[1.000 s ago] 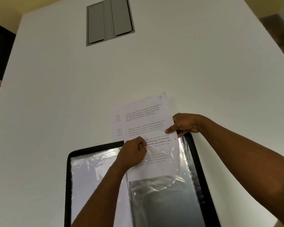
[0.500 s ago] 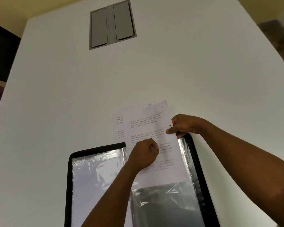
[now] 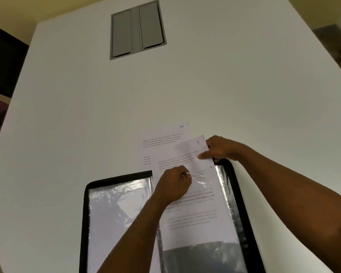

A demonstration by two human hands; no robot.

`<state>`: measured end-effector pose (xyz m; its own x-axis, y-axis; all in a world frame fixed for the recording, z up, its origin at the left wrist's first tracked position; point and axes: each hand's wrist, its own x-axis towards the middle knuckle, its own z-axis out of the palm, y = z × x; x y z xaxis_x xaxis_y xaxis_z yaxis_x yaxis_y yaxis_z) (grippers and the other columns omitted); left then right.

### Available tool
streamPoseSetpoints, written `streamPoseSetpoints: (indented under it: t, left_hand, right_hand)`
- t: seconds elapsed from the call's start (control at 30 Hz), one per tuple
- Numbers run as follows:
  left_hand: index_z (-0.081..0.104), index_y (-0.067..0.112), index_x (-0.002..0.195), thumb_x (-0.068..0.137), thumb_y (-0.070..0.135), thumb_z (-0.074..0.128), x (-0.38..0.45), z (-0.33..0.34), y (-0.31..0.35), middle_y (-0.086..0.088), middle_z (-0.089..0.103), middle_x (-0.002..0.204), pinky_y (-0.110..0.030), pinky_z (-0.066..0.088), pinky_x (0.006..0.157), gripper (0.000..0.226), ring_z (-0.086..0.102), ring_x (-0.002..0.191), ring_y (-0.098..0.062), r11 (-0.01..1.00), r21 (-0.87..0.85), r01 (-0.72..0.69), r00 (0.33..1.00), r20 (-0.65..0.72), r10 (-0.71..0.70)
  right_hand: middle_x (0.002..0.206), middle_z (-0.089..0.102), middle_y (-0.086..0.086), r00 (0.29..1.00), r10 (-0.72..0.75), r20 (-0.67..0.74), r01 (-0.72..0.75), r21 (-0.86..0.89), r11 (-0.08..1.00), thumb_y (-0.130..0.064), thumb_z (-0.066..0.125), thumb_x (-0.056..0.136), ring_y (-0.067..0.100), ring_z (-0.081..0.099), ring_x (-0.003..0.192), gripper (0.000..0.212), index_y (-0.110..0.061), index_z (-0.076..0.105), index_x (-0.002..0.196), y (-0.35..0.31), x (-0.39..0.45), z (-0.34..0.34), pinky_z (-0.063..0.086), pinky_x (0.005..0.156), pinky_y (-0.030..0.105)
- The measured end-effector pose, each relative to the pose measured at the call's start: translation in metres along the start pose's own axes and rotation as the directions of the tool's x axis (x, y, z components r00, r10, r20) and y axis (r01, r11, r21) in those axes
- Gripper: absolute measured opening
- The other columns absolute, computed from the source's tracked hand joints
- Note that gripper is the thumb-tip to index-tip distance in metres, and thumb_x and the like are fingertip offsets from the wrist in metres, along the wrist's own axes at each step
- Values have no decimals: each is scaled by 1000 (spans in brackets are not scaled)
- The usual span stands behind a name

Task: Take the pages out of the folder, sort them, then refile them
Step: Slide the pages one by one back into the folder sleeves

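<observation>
Item: page 9 (image 3: 193, 196), half out of folder (image 3: 242, 209) sleeve; I pinch it with right hand (image 3: 220, 149), left hand (image 3: 173, 187) grips sleeve plastic. Step: removal. Next: lay it on page 10 (image 3: 163, 138)

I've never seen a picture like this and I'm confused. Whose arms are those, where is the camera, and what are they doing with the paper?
The camera sits on a person's head and looks down, so you see that person's own two arms. There is only this one view. In front is a big white table with a grey hatch set into it. A black folder lies open, full of shiny clear sleeves. The left hand pinches the plastic sleeve. The right hand pinches the page marked 9, which sits partly in that sleeve. Another page marked 10 lies flat on the table beyond the folder.
</observation>
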<state>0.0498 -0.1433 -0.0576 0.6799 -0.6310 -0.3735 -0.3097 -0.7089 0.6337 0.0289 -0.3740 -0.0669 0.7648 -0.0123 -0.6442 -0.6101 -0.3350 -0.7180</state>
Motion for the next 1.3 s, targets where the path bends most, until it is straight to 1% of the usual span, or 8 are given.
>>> streamPoseSetpoints:
  t: [0.1,0.2,0.3,0.43,0.63,0.87,1.07,1.3]
  left_hand:
    - [67,18,93,92,26,57,-1,0,1,7,67,87,-19,47,70,13,60,79,-8,1000,-3,-20,1000,-8,20]
    - [67,17,94,92,26,57,-1,1,2,5,68,88,-20,47,69,13,60,79,-8,1000,-12,-29,1000,-9,29]
    - [67,15,96,92,26,57,0,0,3,3,69,90,-18,45,69,15,61,80,-9,1000,-8,-26,1000,-7,26]
    - [66,14,96,94,25,56,0,-1,2,3,68,89,-18,45,68,15,61,78,-9,1000,8,-25,1000,-2,25]
    - [65,18,97,90,23,60,-2,-9,-1,7,67,87,-22,50,71,10,61,78,-7,1000,-7,-16,1000,10,16]
    - [65,19,96,86,13,54,-8,-39,-34,7,64,87,-22,41,65,16,57,77,-11,980,180,89,995,22,-95]
    - [67,19,95,91,14,52,-2,-45,-36,6,65,93,-26,48,77,16,59,86,-11,983,173,65,996,47,-74]
    - [67,17,95,90,12,53,-2,-42,-38,8,63,91,-25,48,77,16,59,87,-12,990,127,59,997,37,-65]
  right_hand:
    - [103,73,11,997,29,78,-27,-23,999,-26,79,81,20,68,83,34,-9,70,109,0,-5,-4,56,66,26]
    - [99,70,4,986,-13,-164,48,214,976,-34,78,80,16,67,86,32,-15,68,103,-1,1,4,56,70,30]
    - [95,62,-9,921,-143,-364,151,-6,989,-33,72,85,10,57,83,19,-23,66,100,-1,5,11,45,70,22]
    - [92,60,-8,947,-258,-190,190,-315,930,-21,67,89,9,54,79,11,-18,68,100,-6,2,12,36,61,13]
    - [83,64,-8,966,-181,-183,152,-160,975,-21,70,87,7,58,77,7,-20,70,94,-13,2,8,41,66,17]
    - [85,68,-2,986,-126,-106,122,-41,992,-11,69,87,10,59,78,7,-12,71,93,-6,-4,-9,47,71,23]
    - [85,65,-5,984,-107,142,151,-350,925,-14,69,85,10,58,77,8,-22,67,86,-23,3,-2,47,77,27]
    - [75,62,-11,926,94,366,142,-569,810,-19,74,83,6,56,72,14,-30,66,80,-39,7,4,49,79,27]
